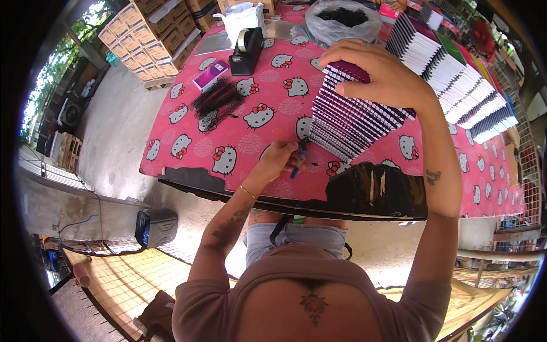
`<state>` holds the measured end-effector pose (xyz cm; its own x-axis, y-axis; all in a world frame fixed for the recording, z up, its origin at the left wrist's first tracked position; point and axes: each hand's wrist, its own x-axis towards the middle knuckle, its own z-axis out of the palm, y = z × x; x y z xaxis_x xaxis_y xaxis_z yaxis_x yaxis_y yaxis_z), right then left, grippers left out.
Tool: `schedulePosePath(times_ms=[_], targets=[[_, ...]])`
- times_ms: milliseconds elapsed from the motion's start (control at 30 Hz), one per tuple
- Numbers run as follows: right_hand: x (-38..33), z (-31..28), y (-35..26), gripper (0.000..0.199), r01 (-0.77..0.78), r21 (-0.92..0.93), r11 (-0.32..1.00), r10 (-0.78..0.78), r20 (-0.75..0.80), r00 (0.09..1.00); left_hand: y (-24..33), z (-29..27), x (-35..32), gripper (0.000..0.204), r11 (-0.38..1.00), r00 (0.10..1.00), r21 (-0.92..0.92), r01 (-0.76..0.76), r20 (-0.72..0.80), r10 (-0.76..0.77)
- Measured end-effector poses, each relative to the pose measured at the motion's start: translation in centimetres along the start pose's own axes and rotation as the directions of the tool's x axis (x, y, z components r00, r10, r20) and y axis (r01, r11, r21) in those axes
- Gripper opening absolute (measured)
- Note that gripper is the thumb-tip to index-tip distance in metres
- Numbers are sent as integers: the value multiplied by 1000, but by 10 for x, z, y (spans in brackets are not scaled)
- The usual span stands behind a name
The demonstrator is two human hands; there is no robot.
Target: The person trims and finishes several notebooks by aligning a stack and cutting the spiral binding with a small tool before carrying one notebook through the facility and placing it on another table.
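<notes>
A stack of spiral-bound notebooks with purple covers and dark coils stands fanned on the table in front of me. My right hand curves over its far top end, the thumb against the coil side and the fingers across the purple cover. In my left hand, closed near the stack's lower left corner, is a small blue-handled tool. Its dark tip is close to the coil ends; whether it touches them I cannot tell. Loose black plastic coils lie in a bunch to the left.
A black tape dispenser and a small purple box sit beyond the coils. At the back is a clear plastic bag holding black material. Tall notebook stacks line the right. Cartons are piled off the table's far left.
</notes>
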<state>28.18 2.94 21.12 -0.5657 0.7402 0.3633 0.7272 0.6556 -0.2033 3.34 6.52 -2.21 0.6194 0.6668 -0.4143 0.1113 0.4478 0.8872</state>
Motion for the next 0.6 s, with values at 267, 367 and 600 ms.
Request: schedulePosePath(times_ms=[267,367,600], targets=[[1,-1,-1,40,-7,-9,1000,7,11,1000,0,39,-14,19,-121,687,975,-188,219,693],[0,-3,-4,39,-38,16,999,38,28,999,8,15,0,22,232,879,928,-293,167,446],[0,-1,-2,39,-21,26,999,20,25,999,11,2,-5,28,995,993,-23,98,68,-96]])
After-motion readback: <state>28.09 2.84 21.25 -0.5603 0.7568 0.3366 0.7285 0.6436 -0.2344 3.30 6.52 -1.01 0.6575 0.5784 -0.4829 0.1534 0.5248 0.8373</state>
